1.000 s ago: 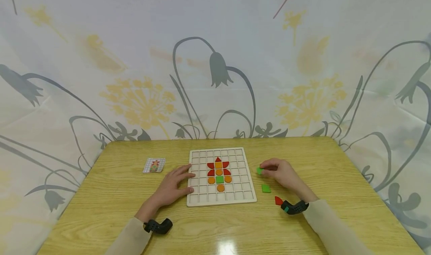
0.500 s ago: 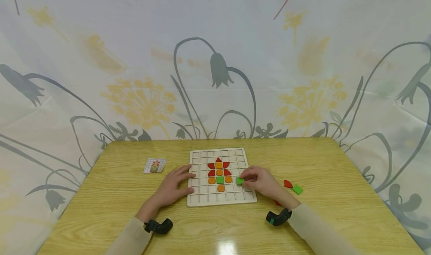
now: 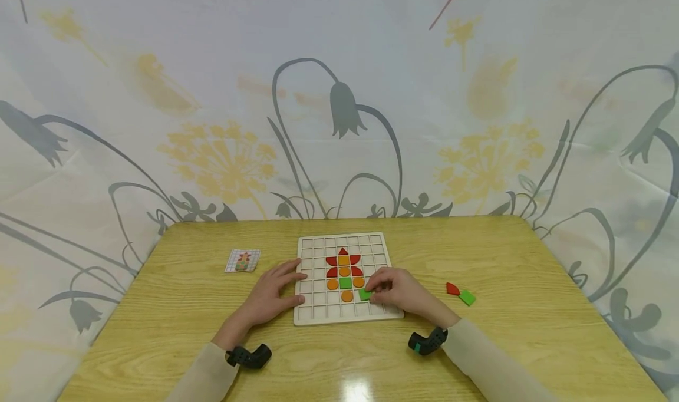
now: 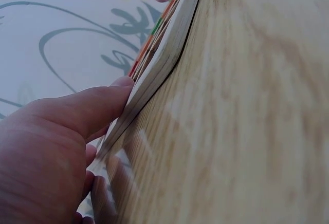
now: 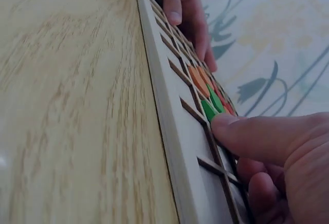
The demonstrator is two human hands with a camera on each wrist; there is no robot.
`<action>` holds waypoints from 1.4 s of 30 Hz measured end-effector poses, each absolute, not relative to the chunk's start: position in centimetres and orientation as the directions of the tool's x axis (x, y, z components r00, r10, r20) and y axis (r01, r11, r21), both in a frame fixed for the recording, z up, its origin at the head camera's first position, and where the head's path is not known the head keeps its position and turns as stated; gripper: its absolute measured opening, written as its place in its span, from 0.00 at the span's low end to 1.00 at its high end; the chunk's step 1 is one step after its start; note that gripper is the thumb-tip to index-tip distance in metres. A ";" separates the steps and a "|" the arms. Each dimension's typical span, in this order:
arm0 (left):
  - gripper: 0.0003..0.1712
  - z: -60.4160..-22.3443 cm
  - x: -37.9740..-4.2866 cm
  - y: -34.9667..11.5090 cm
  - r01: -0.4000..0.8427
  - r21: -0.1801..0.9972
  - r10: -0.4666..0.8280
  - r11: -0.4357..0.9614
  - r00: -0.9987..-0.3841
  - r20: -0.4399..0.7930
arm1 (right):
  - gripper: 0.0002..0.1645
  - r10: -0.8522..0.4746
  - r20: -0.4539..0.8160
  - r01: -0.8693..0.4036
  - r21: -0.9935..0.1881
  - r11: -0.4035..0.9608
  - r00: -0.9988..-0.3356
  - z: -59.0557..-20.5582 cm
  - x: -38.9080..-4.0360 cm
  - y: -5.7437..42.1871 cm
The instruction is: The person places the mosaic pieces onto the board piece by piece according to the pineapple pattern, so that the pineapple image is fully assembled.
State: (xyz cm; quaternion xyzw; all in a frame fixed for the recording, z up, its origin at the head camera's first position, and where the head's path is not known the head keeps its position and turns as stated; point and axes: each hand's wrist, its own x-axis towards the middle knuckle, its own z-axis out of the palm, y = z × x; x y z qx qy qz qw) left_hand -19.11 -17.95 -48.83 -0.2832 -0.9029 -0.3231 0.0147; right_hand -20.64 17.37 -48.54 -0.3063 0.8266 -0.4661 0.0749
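We face a pale backdrop (image 3: 392,36) — grey bellflowers (image 3: 345,108), yellow blooms (image 3: 229,161) — beyond a wood-grain table (image 3: 530,284) with a bright glare (image 3: 356,390) on its near side.

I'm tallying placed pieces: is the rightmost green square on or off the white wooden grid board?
Off: the green square lies on the yellow wood-grained table, right of the board.

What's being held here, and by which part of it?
The right hand pinches a green square by its right side; the left hand only touches the board.
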 end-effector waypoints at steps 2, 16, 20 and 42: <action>0.28 -48.8 -19.1 -18.0 0.521 0.576 0.502 0.630 -0.839 0.210 | 0.06 -0.582 0.151 -0.434 -0.815 0.384 -0.799 -48.6 -20.7 17.3; 0.28 -48.7 -19.0 -17.9 0.528 0.568 0.501 0.632 -0.837 0.221 | 0.08 -0.552 0.058 -0.368 -0.802 0.470 -0.832 -47.6 -20.6 16.7; 0.28 -48.6 -18.9 -17.9 0.531 0.571 0.502 0.626 -0.835 0.226 | 0.08 -0.554 0.068 -0.383 -0.791 0.476 -0.830 -47.5 -20.5 16.6; 0.28 -48.4 -18.9 -17.8 0.524 0.575 0.502 0.628 -0.838 0.215 | 0.09 -0.537 0.057 -0.369 -0.787 0.494 -0.841 -47.4 -20.4 16.3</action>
